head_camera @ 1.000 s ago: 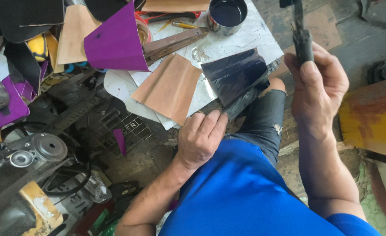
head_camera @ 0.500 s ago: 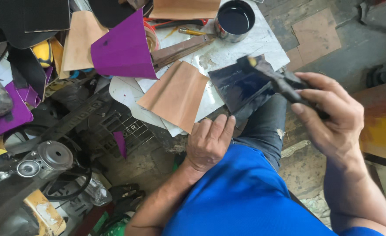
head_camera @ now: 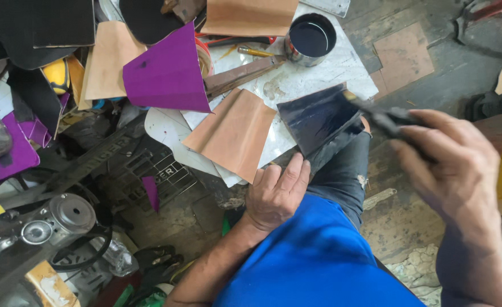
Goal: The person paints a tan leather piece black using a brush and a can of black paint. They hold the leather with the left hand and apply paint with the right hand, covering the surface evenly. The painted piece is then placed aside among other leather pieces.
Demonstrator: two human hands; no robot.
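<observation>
Head view shows me the right hand [head_camera: 450, 170] closed around a dark brush [head_camera: 376, 113]; it is blurry, so I cannot make out the tip. The brush touches a shiny dark sheet [head_camera: 319, 116] lying on the knee. My left hand [head_camera: 273, 196] lies flat and open just below that sheet. A tan sheet [head_camera: 234, 133] lies beside it. Farther off, a tin can [head_camera: 310, 40] holds dark liquid.
</observation>
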